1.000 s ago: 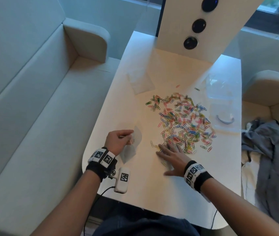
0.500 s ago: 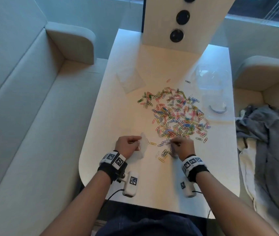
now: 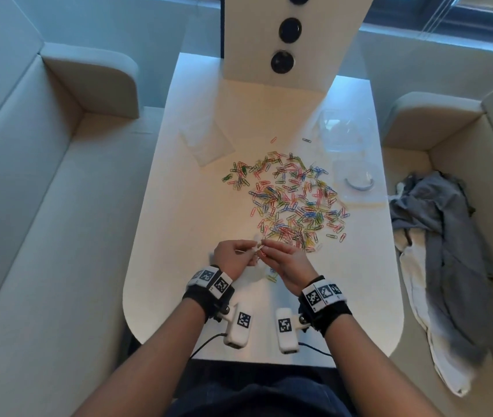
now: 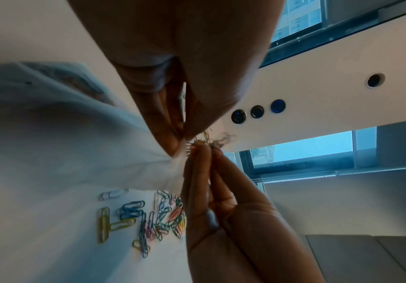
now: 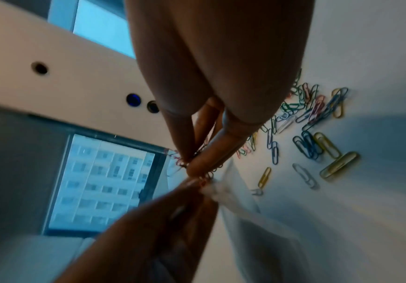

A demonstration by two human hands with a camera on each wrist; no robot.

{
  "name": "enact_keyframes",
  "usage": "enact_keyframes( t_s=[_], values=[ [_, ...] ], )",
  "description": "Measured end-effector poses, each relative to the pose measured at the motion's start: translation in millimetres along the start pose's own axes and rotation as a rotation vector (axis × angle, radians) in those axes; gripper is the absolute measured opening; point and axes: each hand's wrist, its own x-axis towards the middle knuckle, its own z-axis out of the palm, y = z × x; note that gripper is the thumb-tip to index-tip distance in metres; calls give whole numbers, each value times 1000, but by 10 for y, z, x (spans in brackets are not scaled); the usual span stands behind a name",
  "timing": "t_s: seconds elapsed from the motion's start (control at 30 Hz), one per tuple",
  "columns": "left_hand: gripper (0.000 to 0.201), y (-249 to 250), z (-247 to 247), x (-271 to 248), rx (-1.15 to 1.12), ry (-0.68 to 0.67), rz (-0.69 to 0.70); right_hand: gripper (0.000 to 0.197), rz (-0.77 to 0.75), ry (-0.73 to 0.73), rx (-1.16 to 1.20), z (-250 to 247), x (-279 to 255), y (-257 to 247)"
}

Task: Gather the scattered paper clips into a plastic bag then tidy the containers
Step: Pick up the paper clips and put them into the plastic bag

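Pinched between thumb and fingertips of the right hand [image 3: 287, 264] is a small bunch of paper clips [image 5: 197, 153], their wire loops poking out past the fingertips. Directly opposite, fingertip to fingertip, the left hand [image 3: 233, 257] pinches the rim of a small clear plastic bag [image 4: 177, 168], whose body hangs down and back from that pinch toward the person. Both hands meet above the near part of the table [image 3: 179, 206].

What the coming move turns on, as I judge it, is the mouth of the bag: it lies just left of the clip bunch, practically touching it, but whether it gapes wide enough to take the clips cannot be told from any view. The right hand is the one that must travel, a short push leftward into the opening.

Beyond the grip, away from the person, the main scatter of coloured clips [image 3: 293, 203] lies spread on the table, nearer the right hand. A few strays [image 3: 272, 276] lie just beneath the hands. Farther right of the scatter stand clear containers [image 3: 347, 136].
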Motion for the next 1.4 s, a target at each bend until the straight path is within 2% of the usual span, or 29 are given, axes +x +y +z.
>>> enact_keyframes(
  t_s=[0.07,0.2,0.3,0.37,0.4,0.5,0.57,0.63,0.7,0.77,0.83,0.9,0.97,1.0,1.07,1.23,1.33,1.4],
  values=[
    [19,17,3,-32,39,18,35,24,-26,39,-60,1,9,71],
    [18,18,6,-67,57,27,58,13,-57,128,-244,4,40,99],
    [14,-10,39,-62,63,6,63,24,-19,157,-388,27,71,104],
    [14,-6,59,-73,86,-6,80,31,-22,167,-571,41,75,103],
    [15,-5,68,-76,89,-7,84,29,-70,185,-714,45,72,100],
    [16,14,70,-86,84,-14,85,13,-342,215,-1182,75,48,78],
    [16,28,44,-90,80,-18,79,12,-416,157,-1385,83,29,35],
    [17,40,5,-82,78,-14,80,15,-362,59,-1345,50,12,-59],
    [19,50,-28,-57,69,-5,75,17,-319,16,-1135,-54,-42,-190],
    [19,52,-58,-30,62,0,65,18,-319,105,-976,-254,-94,-304],
    [19,50,-93,-12,49,4,61,25,-255,308,-982,-553,-123,-342],
    [19,45,-124,5,31,12,54,57,-25,491,-1051,-866,-181,-277],
    [20,45,-146,10,13,18,45,96,213,549,-1111,-1063,-271,-96],
    [20,44,-155,15,5,23,40,110,259,545,-1131,-1108,-306,17],
    [20,34,-171,31,-6,33,35,122,194,549,-1154,-1121,-323,226],
    [23,-12,-183,48,-5,34,8,113,-137,560,-1198,-866,-30,368],
    [23,-58,-193,56,-2,35,-15,128,-215,542,-1207,-732,253,294],
    [21,-67,-207,58,-3,41,-29,130,-241,535,-1224,-687,413,206]
  ],
)
